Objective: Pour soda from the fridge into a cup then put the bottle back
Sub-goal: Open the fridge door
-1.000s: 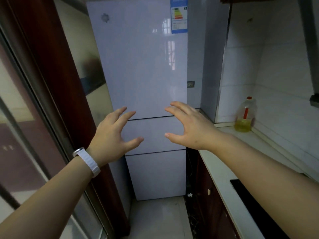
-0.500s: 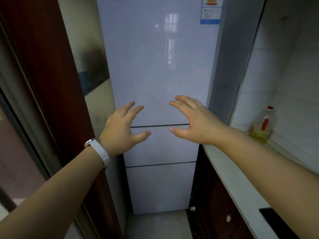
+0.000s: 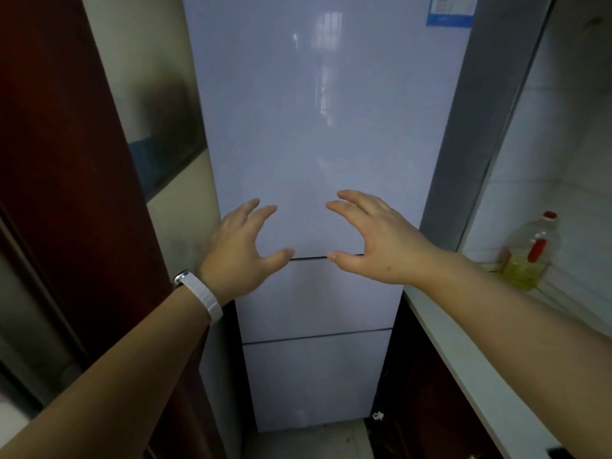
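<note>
A tall white fridge (image 3: 314, 127) with three closed doors fills the middle of the head view. My left hand (image 3: 241, 250), with a white watch band on its wrist, hovers in front of the lower edge of the top door, near the door's left side, fingers spread and holding nothing. My right hand (image 3: 374, 240) is raised beside it, fingers spread and slightly bent, empty. Whether either hand touches the door I cannot tell. No soda bottle or cup is in sight.
A white counter (image 3: 463, 352) runs along the right, above dark cabinets. A plastic bottle of yellow oil with a red cap (image 3: 530, 253) stands in its back corner against white tiles. A dark red door frame (image 3: 66, 193) stands close on the left.
I have come closer to the fridge, which now looks larger. Both hands stay raised and spread, now nearer the seam under the top door.
</note>
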